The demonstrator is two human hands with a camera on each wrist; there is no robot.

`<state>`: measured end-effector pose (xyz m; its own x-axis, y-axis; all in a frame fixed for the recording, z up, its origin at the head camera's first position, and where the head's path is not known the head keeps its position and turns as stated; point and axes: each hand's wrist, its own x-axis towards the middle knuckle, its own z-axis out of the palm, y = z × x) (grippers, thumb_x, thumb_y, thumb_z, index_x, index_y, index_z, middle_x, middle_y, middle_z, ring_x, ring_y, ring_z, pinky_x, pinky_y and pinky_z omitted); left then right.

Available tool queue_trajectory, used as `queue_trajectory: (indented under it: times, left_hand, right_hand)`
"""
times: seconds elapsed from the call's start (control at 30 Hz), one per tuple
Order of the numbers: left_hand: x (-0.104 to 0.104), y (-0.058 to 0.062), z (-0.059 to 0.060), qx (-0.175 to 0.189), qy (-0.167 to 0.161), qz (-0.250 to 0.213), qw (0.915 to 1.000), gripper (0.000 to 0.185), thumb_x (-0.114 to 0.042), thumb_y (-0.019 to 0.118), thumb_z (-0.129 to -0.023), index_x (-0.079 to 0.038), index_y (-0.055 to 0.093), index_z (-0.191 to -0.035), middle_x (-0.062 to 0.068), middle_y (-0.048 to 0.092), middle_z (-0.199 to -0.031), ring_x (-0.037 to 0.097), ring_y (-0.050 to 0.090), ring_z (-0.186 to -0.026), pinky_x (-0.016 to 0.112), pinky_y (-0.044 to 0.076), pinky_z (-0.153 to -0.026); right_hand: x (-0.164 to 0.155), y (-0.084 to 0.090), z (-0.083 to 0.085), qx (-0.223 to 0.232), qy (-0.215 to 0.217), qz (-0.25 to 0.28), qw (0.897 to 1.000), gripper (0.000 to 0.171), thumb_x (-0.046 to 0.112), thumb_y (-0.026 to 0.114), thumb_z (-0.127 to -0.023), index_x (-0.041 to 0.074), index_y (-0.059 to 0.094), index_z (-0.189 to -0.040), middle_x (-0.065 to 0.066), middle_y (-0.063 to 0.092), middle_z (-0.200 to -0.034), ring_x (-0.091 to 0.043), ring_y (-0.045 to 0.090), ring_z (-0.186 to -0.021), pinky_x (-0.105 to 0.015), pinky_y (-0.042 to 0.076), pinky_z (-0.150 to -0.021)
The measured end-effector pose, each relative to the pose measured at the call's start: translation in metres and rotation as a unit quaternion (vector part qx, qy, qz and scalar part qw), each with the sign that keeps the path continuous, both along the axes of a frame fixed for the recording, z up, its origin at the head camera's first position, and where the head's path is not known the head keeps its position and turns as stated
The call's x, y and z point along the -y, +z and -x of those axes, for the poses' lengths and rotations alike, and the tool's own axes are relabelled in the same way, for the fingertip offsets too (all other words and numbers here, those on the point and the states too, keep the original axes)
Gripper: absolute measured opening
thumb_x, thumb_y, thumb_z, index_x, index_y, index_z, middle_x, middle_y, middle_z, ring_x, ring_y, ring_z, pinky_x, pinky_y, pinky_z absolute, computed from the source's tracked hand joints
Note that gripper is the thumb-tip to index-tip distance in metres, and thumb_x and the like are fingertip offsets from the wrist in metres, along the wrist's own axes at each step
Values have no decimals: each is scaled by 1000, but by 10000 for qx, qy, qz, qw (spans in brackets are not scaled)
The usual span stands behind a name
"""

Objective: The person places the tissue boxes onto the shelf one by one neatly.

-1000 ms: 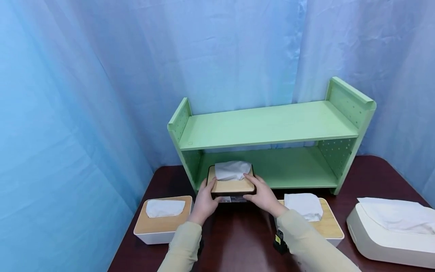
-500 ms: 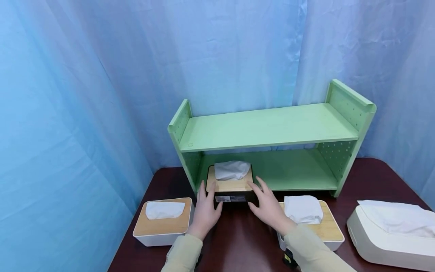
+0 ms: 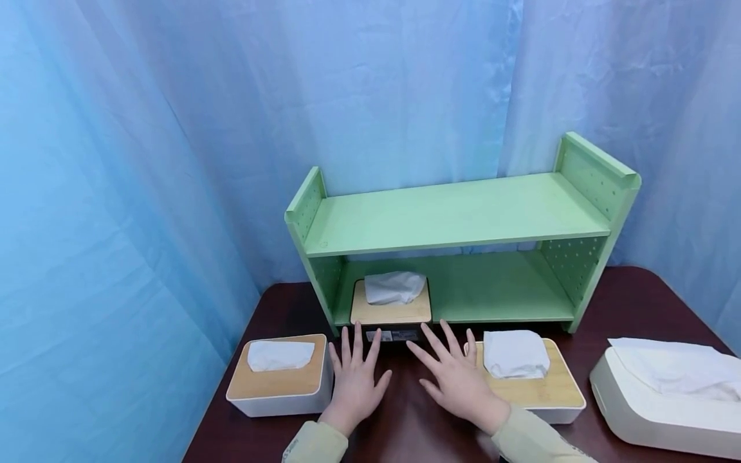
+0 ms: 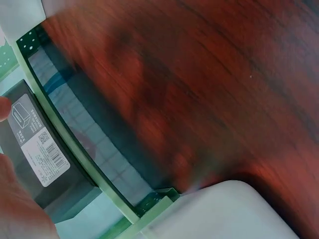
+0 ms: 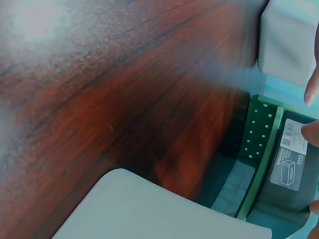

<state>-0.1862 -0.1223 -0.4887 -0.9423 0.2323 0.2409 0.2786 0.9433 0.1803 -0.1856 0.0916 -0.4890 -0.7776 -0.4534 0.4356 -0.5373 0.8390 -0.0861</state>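
You have let go of the dark tissue box [image 3: 391, 302]: it now sits on the lower left of the green shelf [image 3: 463, 218]. Your left hand [image 3: 356, 379] and right hand [image 3: 457, 376] have drawn back, fingers spread, holding nothing; placement looks finished.

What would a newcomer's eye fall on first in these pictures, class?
First the pale green two-tier shelf at the back of the dark wooden table, against blue curtains. Next the dark tissue box with a wooden lid on its lower tier at the left end, with the left hand and right hand spread flat just before it.
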Motion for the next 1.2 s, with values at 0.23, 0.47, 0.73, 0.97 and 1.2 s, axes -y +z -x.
queue_trajectory:
  times: [0.23,0.47,0.73,0.97,1.2]
  left_hand:
    - [1,5,8,-98,49,64,9999,69,-43,57,-91,-21,29,-150,20,12,-157,46,10,-142,69,12,-106]
    - [4,15,22,-28,269,134,9995,67,-47,53,-93,-20,29,-150,16,16,-158,46,12,-142,66,11,-109]
    - [1,27,41,431,514,204,9975,69,-53,46,-94,-20,26,-151,14,15,-158,45,10,-143,65,7,-110]
    - [1,30,57,762,752,485,9931,71,-57,41,-94,-23,20,-153,13,13,-159,42,5,-144,62,5,-112]
    - [2,33,66,918,726,525,9917,73,-59,40,-94,-23,18,-153,13,11,-159,43,5,-144,61,6,-113]
  right_hand:
    - [7,6,7,27,-142,152,9998,64,35,74,-79,26,50,-138,-13,34,-151,-44,23,-138,-73,14,-98]
    - [10,12,26,119,-430,-76,9990,66,39,73,-80,25,48,-140,-7,34,-152,-47,24,-138,-74,13,-100]
    - [15,24,46,713,-504,-101,9961,65,42,68,-84,22,46,-142,-9,33,-152,-50,21,-137,-74,8,-102]
    - [22,30,59,1310,-615,-265,9891,64,47,59,-89,24,39,-146,-8,25,-156,-50,13,-140,-72,1,-104]
    - [25,34,65,1541,-662,-288,9854,63,48,54,-92,24,36,-147,-8,22,-157,-50,10,-141,-71,0,-105]
